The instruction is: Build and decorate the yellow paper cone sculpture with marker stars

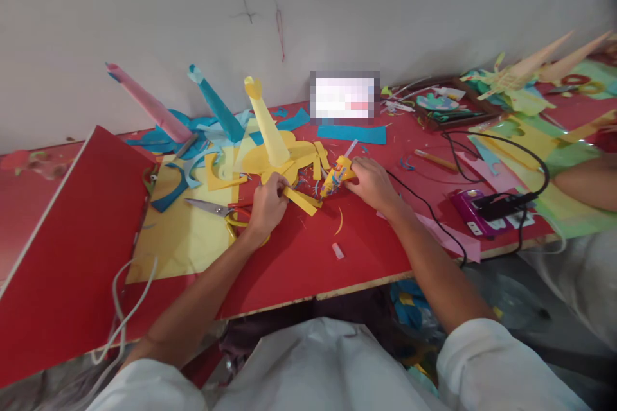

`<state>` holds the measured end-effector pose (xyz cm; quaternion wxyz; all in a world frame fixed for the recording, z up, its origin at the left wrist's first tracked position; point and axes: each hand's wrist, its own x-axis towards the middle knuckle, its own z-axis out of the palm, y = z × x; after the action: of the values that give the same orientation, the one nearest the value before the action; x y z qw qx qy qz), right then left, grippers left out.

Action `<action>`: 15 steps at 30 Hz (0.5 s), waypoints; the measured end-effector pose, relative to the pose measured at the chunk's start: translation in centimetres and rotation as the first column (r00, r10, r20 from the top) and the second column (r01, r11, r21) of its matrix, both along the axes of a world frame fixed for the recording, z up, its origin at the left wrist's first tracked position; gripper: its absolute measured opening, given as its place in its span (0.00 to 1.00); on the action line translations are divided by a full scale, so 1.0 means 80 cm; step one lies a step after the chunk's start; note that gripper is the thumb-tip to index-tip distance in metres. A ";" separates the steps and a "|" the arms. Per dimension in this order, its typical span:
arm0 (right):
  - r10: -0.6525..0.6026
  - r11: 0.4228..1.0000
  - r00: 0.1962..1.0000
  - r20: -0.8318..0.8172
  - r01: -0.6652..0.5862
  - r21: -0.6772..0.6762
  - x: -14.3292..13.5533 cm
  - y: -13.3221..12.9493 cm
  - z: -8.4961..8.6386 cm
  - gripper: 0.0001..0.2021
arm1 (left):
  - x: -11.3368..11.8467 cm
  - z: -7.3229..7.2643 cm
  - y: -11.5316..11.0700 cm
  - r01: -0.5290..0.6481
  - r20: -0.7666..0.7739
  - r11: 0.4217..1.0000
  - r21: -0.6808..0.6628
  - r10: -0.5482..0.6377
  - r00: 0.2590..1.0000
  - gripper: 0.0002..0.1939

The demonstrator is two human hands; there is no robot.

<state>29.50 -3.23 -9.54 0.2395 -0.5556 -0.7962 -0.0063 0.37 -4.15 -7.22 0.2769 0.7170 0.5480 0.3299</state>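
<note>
My left hand (pixel 270 202) pinches the end of a yellow paper strip (pixel 303 202) lying low over the table. In my right hand (pixel 371 183) is a yellow glue gun (pixel 337 173), its clear glue stick (pixel 353 146) poking out of the back and its nozzle pointing down toward the strip. Just behind my left hand stands a tall yellow paper cone (pixel 268 125) on a flower-shaped yellow base (pixel 303 153). Scissors (pixel 212 207) with red and yellow handles lie beside my left wrist, partly hidden by it.
Teal (pixel 219 106) and pink (pixel 149 103) cones stand at the back left. A purple power socket (pixel 482 212) with black cables sits at right, near another person's arm (pixel 588 180). A red board (pixel 77 250) slants up at left. A blurred screen (pixel 344 97) leans against the wall.
</note>
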 end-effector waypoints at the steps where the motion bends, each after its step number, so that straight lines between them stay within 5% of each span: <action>1: 0.004 1.000 1.000 0.002 -0.004 0.002 0.000 0.000 0.000 0.08 | 0.000 -0.001 0.000 0.000 -0.003 1.000 0.005 0.000 1.000 0.16; 15: 0.050 0.998 0.999 -0.008 -0.051 -0.026 0.005 0.002 -0.003 0.05 | 0.000 0.001 0.001 0.008 -0.021 1.000 0.013 -0.008 1.000 0.14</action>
<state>29.86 -3.11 -9.76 0.2351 -0.5384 -0.8091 0.0121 0.33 -4.07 -7.11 0.2677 0.7244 0.5458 0.3251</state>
